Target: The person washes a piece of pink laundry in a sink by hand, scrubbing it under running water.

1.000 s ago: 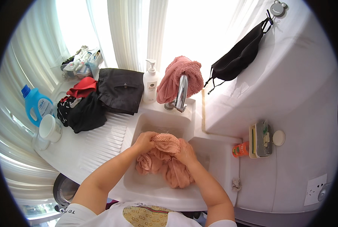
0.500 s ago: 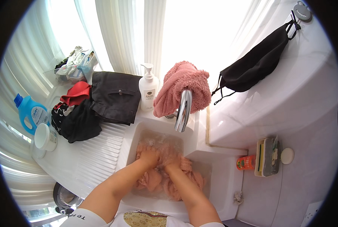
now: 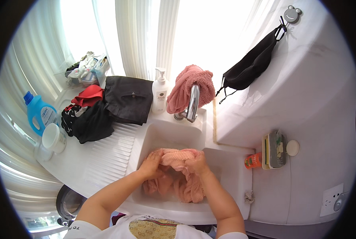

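A wet pink towel (image 3: pixel 177 158) is stretched between my two hands at the water's surface in the white sink (image 3: pixel 168 133). My left hand (image 3: pixel 151 165) is closed on its left end and my right hand (image 3: pixel 199 163) on its right end; some fingers are hidden by the cloth. Below, the rest of the towel hangs in folds into cloudy water. A second, darker pink towel (image 3: pixel 188 89) is draped over the chrome faucet (image 3: pixel 193 103) beyond the sink.
Left of the sink lies a ribbed washboard (image 3: pixel 110 149), with black shorts (image 3: pixel 129 99), dark and red clothes (image 3: pixel 91 121), a white tub (image 3: pixel 54 138) and a blue detergent bottle (image 3: pixel 40 113). Behind stands a pump bottle (image 3: pixel 160 93). A sponge holder (image 3: pixel 274 150) and black mask (image 3: pixel 249 67) are at right.
My hands have come up from the water and moved apart, lifting the towel's upper edge between them. The whole view has shifted slightly.
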The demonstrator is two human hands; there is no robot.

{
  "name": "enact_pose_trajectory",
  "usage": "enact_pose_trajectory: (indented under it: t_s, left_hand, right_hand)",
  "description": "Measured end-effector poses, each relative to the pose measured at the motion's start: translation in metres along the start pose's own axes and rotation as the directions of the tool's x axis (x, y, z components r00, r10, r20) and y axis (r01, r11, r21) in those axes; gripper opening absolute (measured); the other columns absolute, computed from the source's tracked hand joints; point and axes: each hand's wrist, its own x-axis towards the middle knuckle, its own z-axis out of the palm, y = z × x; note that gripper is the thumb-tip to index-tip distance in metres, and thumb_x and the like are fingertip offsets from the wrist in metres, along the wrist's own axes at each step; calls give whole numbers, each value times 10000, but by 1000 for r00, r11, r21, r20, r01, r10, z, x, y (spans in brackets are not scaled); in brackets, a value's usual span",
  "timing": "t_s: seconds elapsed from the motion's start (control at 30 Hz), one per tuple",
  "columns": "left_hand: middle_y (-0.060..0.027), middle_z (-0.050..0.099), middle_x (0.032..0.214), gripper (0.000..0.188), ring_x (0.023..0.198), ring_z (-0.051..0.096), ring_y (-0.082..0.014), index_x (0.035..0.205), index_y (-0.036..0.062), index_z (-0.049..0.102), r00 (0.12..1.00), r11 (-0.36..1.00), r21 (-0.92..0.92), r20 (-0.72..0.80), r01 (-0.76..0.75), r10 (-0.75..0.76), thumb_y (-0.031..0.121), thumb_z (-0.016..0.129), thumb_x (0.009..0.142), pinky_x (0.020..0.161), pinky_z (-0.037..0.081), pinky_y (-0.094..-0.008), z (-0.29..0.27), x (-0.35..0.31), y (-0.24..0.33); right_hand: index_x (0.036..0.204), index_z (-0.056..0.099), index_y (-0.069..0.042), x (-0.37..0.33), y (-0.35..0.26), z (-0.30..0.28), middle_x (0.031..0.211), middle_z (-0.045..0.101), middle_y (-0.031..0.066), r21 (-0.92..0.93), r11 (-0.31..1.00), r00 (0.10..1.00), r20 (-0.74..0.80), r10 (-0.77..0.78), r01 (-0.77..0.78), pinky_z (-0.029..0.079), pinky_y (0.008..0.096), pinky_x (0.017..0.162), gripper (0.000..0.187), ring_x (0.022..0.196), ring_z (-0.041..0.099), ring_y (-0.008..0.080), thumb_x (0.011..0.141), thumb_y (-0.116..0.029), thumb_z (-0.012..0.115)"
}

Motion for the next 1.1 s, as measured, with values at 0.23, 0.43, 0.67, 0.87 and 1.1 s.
enact_pose_trajectory:
  t_s: [0.23, 0.43, 0.67, 0.87, 1.1]
  left_hand:
    - [-192, 303, 1454, 1226, 1358, 272, -372, 1455, 43, 207, 978, 955, -238, -156, -176, 141, 428, 889, 512, 1118, 254, -431, 12, -23, 40]
    - [-145, 513, 1287, 758, 1191, 483, -334, 1309, 71, 478, 915, 923, -294, -386, -247, 122, 281, 814, 663, 996, 398, -400, 50, -7, 81]
    - [-57, 649, 997, 305, 906, 589, -157, 1087, 7, 621, 859, 388, -892, -375, -233, -349, 101, 631, 797, 791, 488, -290, 35, 6, 106]
    - [-69, 641, 1022, 275, 880, 613, -136, 1066, -33, 615, 919, 198, -938, -326, -285, -224, 97, 598, 825, 752, 514, -275, -21, -1, 134]
    - [-107, 636, 1050, 310, 907, 630, -175, 1070, -30, 589, 877, 93, -934, -356, -344, -323, 29, 648, 771, 774, 535, -320, -87, -29, 144]
  right_hand:
    - [1045, 596, 111, -45, -71, 27, 975, 647, 166, 350, 934, 992, 70, -107, 76, 537, 323, 792, 508, 872, 647, 235, 555, 72, 470]
    - [1065, 569, 96, -55, -67, 53, 1031, 618, 196, 608, 773, 978, -193, -80, 183, 522, 414, 880, 528, 974, 613, 321, 563, -3, 436]
    - [1113, 549, 40, -62, -52, 4, 1085, 587, 192, 678, 674, 909, -415, 21, 294, 474, 457, 968, 527, 1058, 572, 339, 609, -72, 443]
    - [1283, 453, 1, -73, -30, -18, 1258, 520, 142, 554, 824, 974, -225, 13, 117, 382, 441, 1057, 537, 1194, 495, 296, 797, -214, 535]
    - [1494, 135, -83, -63, 11, -9, 1482, 298, 105, 208, 974, 963, 232, -137, 88, 295, 407, 1112, 1107, 1377, 263, 243, 701, -469, 803]
